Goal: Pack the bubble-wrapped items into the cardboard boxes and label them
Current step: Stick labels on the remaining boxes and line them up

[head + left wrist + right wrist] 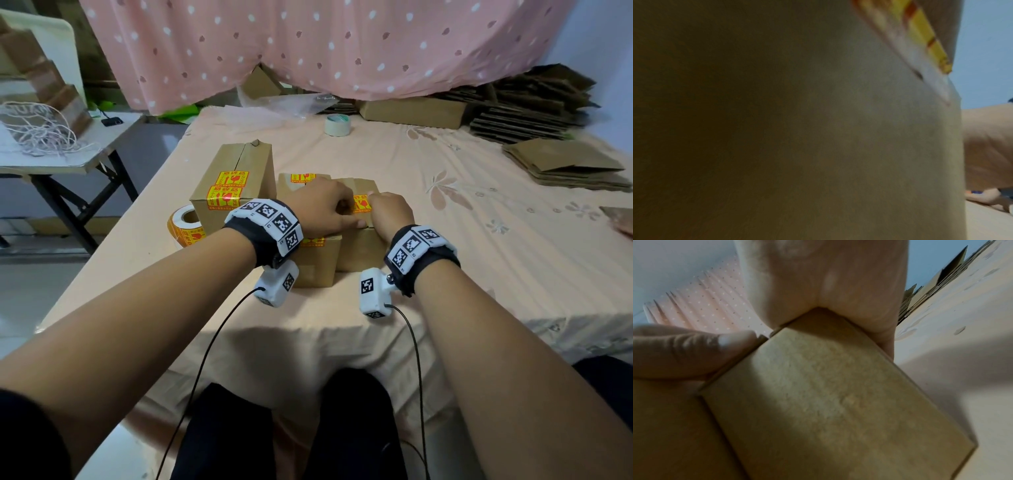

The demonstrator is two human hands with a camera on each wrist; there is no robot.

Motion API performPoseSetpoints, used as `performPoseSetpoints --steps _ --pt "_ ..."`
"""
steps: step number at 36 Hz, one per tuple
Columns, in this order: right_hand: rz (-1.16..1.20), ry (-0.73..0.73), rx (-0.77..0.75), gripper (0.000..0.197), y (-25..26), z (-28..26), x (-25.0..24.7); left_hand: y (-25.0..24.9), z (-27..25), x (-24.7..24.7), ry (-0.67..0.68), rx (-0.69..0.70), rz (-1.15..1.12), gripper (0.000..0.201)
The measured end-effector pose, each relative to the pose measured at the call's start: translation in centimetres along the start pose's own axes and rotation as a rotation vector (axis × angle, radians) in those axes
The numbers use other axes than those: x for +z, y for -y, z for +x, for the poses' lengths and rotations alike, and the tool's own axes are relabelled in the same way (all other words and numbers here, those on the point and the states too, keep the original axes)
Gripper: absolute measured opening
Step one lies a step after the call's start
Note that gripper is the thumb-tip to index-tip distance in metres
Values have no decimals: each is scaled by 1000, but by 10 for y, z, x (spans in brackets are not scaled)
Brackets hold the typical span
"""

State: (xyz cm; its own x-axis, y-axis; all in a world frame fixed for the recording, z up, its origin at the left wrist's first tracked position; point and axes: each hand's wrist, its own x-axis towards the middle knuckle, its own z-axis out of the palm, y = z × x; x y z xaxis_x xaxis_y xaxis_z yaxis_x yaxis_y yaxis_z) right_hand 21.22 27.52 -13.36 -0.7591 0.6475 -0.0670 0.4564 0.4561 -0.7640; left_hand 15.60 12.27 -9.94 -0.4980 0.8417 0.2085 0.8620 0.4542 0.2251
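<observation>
A small cardboard box [359, 250] stands in the middle of the bed, and both hands are on its top. A yellow and red fragile label [361, 202] lies on the top between them. My left hand [325, 207] holds the box with curled fingers on the lid and its thumb [694, 350] along the near edge. My right hand [388, 207] has its fingers curled down onto the label's right edge, while its palm [818, 280] rests on the box corner [828, 402]. The fingertips are hidden. The left wrist view is filled by a box side [818, 129].
A tall labelled box [236, 185] stands to the left, with two more labelled boxes [301, 181] [315, 267] beside my left hand. A label roll [186, 226] lies by the bed's left edge. A tape roll [337, 125] lies further back. Flat cardboard stacks [565, 168] are on the right.
</observation>
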Motion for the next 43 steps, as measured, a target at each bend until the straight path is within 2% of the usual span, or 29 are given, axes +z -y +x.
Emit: performPoseSetpoints --steps 4,9,15,18,20,22,24,27,29,32,37,40,43 --pt "44 9 17 43 6 1 2 6 3 -3 -43 20 64 54" --pt "76 52 16 37 13 0 3 12 4 -5 -85 21 213 63" --pt "196 66 23 36 15 3 7 19 11 -5 -69 42 241 60" --pt "247 62 31 41 16 5 11 24 12 -4 -103 22 204 70" --pt "238 65 6 38 15 5 10 22 11 -3 -161 19 223 79" --pt "192 50 -12 37 15 4 8 17 9 -6 -229 14 276 79" --pt "159 22 -20 39 15 4 6 12 5 -10 -279 0 348 69" --pt "91 -58 -74 43 15 2 4 7 -3 -17 -291 -46 437 66" --pt "70 -126 -111 40 16 -2 3 8 -7 -20 -298 -59 407 67" --pt "34 -143 -148 32 19 -10 0 9 -14 -26 -257 -41 343 69" --pt "-49 -35 -196 32 28 -22 -8 23 -27 -26 -113 20 347 66" --pt "-112 68 -221 36 25 -28 -9 35 -43 -25 -18 50 405 66" --pt "-103 82 -229 49 21 -31 -8 41 -56 -25 -1 43 434 75"
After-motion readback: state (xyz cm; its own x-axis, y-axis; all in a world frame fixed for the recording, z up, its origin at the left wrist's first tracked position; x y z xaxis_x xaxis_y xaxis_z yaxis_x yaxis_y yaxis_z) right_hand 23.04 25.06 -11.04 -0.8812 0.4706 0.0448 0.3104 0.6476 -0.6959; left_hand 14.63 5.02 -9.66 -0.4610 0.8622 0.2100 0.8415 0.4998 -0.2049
